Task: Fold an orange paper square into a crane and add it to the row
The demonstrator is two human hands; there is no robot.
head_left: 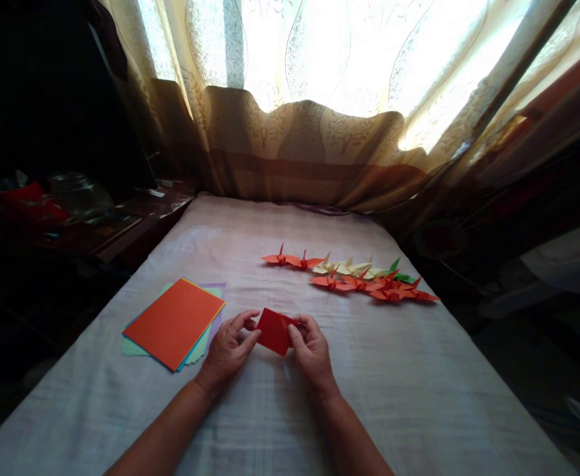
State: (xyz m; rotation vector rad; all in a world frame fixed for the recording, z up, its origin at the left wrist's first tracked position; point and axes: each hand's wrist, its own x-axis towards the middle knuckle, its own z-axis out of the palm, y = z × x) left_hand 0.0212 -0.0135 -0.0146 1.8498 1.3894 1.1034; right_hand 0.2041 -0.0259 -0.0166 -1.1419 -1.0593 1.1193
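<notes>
Folded red paper, lower centre of frame, pinched between left hand and right hand, both grips narrow on its side edges, just above the cloth-covered surface. Done: paper cranes in rows, centre right. Left: stack of coloured sheets, lower left, unfolded

Looks like a home room: cloth-covered bed under a sunlit window with patterned lace curtains, cluttered side table along its left edge.
</notes>
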